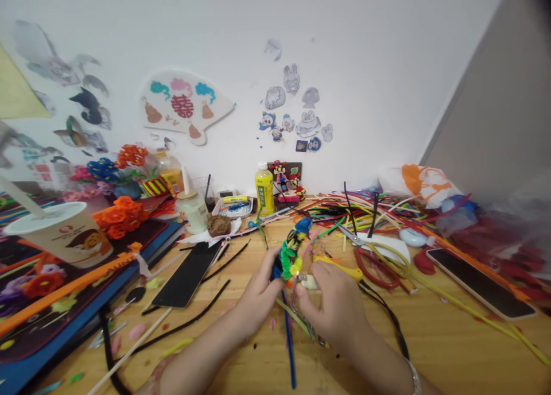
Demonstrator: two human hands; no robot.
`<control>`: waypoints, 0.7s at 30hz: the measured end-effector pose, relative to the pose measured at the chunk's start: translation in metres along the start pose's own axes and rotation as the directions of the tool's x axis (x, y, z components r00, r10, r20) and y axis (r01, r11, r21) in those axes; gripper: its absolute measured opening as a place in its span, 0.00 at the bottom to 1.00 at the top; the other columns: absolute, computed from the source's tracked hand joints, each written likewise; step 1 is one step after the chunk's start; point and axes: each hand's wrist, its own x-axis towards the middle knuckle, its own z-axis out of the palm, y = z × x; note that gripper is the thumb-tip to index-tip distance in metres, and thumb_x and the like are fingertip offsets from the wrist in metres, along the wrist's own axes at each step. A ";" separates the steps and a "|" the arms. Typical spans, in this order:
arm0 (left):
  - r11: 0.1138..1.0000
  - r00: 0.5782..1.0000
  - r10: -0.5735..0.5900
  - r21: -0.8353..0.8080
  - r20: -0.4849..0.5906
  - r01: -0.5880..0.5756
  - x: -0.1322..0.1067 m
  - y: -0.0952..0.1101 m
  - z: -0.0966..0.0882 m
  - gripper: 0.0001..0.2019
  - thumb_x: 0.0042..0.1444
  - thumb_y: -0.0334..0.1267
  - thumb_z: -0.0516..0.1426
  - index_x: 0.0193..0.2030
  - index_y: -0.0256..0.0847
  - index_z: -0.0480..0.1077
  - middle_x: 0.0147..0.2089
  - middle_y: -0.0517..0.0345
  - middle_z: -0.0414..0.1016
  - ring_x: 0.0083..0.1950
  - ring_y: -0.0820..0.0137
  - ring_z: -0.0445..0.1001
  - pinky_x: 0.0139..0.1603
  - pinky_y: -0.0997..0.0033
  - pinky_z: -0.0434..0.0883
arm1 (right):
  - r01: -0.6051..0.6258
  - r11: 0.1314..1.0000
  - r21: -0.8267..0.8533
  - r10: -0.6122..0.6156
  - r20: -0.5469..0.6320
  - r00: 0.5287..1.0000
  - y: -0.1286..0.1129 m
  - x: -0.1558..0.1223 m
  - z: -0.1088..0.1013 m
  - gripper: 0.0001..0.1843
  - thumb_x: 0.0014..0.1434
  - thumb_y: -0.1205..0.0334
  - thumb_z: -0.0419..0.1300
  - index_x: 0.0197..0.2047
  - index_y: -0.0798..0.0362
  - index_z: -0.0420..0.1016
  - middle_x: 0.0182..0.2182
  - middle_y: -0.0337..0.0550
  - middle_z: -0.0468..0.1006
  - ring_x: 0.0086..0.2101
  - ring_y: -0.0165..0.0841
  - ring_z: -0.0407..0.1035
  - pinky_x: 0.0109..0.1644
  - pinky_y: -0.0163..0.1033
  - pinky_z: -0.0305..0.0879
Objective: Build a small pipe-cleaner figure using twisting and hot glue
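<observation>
A small figure of twisted pipe cleaners (291,251), blue on top with green, yellow and black below, stands upright between my hands. My left hand (263,283) is closed around its lower left side. My right hand (333,294) is closed on a yellow hot glue gun (350,270), whose body shows partly behind my fingers. Its pale nozzle (306,281) points left, close to the figure's base; whether they touch I cannot tell. A blue pipe cleaner (290,349) hangs down below the figure toward the table's front.
Scissors (353,236) and a heap of pipe cleaners (336,208) lie behind my right hand. Phones (187,275) rest on both sides. A paper cup (64,234) stands left, a yellow bottle (264,188) at the back. A black cord (394,320) runs beside my right forearm.
</observation>
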 end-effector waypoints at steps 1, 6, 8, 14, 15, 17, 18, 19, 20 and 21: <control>1.000 1.000 0.002 0.007 0.003 -0.002 0.000 -0.001 0.000 0.21 0.49 0.28 0.49 0.51 0.44 0.61 0.48 0.58 0.69 0.50 0.64 0.63 0.52 0.66 0.59 | -0.005 1.000 -0.003 0.005 0.003 1.000 0.000 0.000 0.000 0.08 0.51 0.60 0.50 0.25 0.54 0.64 0.22 0.43 0.68 0.25 0.34 0.63 0.28 0.35 0.53; 1.000 1.000 0.004 0.030 0.001 -0.004 0.000 -0.002 -0.001 0.21 0.49 0.27 0.49 0.52 0.45 0.60 0.49 0.59 0.68 0.49 0.65 0.64 0.51 0.68 0.59 | -0.006 1.000 -0.016 0.006 0.016 1.000 0.000 0.001 0.000 0.10 0.52 0.59 0.49 0.25 0.54 0.64 0.22 0.44 0.68 0.25 0.34 0.63 0.27 0.36 0.53; 0.999 1.000 -0.002 0.051 -0.003 0.002 0.000 -0.001 -0.001 0.22 0.49 0.27 0.48 0.52 0.44 0.60 0.48 0.58 0.69 0.50 0.64 0.64 0.51 0.67 0.59 | -0.002 1.000 -0.022 0.002 0.017 1.000 0.000 0.000 0.000 0.10 0.52 0.59 0.48 0.25 0.54 0.64 0.22 0.44 0.68 0.25 0.34 0.63 0.27 0.36 0.53; 0.995 1.000 0.006 0.099 0.007 -0.007 0.000 0.002 -0.002 0.23 0.47 0.26 0.48 0.52 0.42 0.61 0.49 0.56 0.69 0.52 0.63 0.64 0.52 0.65 0.58 | -0.018 1.000 0.000 0.018 0.046 0.999 -0.001 0.000 0.000 0.10 0.52 0.59 0.49 0.27 0.55 0.66 0.23 0.44 0.70 0.26 0.35 0.64 0.29 0.36 0.55; 0.995 1.000 0.010 0.099 0.008 -0.011 0.000 0.002 -0.002 0.23 0.47 0.26 0.48 0.52 0.42 0.61 0.50 0.56 0.69 0.52 0.63 0.64 0.52 0.66 0.58 | -0.018 1.000 -0.001 0.018 0.042 0.999 0.000 0.000 0.000 0.09 0.52 0.59 0.49 0.27 0.55 0.66 0.23 0.44 0.70 0.26 0.35 0.64 0.28 0.36 0.54; 0.995 1.000 0.014 0.098 0.011 -0.015 0.000 0.002 -0.002 0.23 0.47 0.26 0.48 0.51 0.43 0.61 0.51 0.56 0.68 0.52 0.63 0.64 0.52 0.65 0.59 | -0.015 1.000 -0.003 0.015 0.033 0.999 0.000 0.000 0.001 0.09 0.52 0.59 0.49 0.26 0.54 0.65 0.22 0.43 0.69 0.25 0.34 0.64 0.28 0.36 0.54; 0.995 1.000 0.014 0.097 0.011 -0.015 0.000 0.002 -0.002 0.23 0.47 0.26 0.48 0.51 0.43 0.61 0.51 0.56 0.69 0.52 0.63 0.64 0.52 0.65 0.59 | -0.016 1.000 -0.003 0.016 0.030 0.999 0.000 0.000 0.000 0.09 0.52 0.59 0.49 0.26 0.54 0.65 0.22 0.43 0.69 0.25 0.34 0.63 0.28 0.36 0.53; 0.995 1.000 0.014 0.096 0.010 -0.015 0.000 0.002 -0.002 0.23 0.47 0.26 0.48 0.51 0.43 0.61 0.51 0.56 0.69 0.51 0.63 0.64 0.51 0.65 0.59 | -0.017 1.000 -0.003 0.017 0.029 0.999 0.000 0.000 0.000 0.09 0.52 0.59 0.49 0.26 0.54 0.64 0.22 0.43 0.69 0.25 0.34 0.63 0.28 0.36 0.53; 0.995 1.000 0.013 0.094 0.009 -0.014 0.000 0.001 -0.002 0.23 0.47 0.26 0.48 0.51 0.43 0.61 0.50 0.56 0.69 0.51 0.63 0.64 0.51 0.65 0.59 | -0.019 1.000 -0.003 0.019 0.029 0.999 0.001 0.000 0.000 0.09 0.52 0.59 0.49 0.25 0.54 0.64 0.22 0.43 0.68 0.25 0.34 0.63 0.27 0.36 0.52; 0.996 1.000 0.013 0.090 0.008 -0.013 0.000 0.001 -0.002 0.23 0.47 0.26 0.48 0.51 0.43 0.61 0.50 0.56 0.69 0.51 0.63 0.64 0.51 0.65 0.59 | -0.020 1.000 -0.005 0.020 0.025 0.999 0.001 0.000 -0.001 0.09 0.52 0.59 0.49 0.25 0.54 0.63 0.21 0.42 0.68 0.24 0.33 0.63 0.27 0.36 0.52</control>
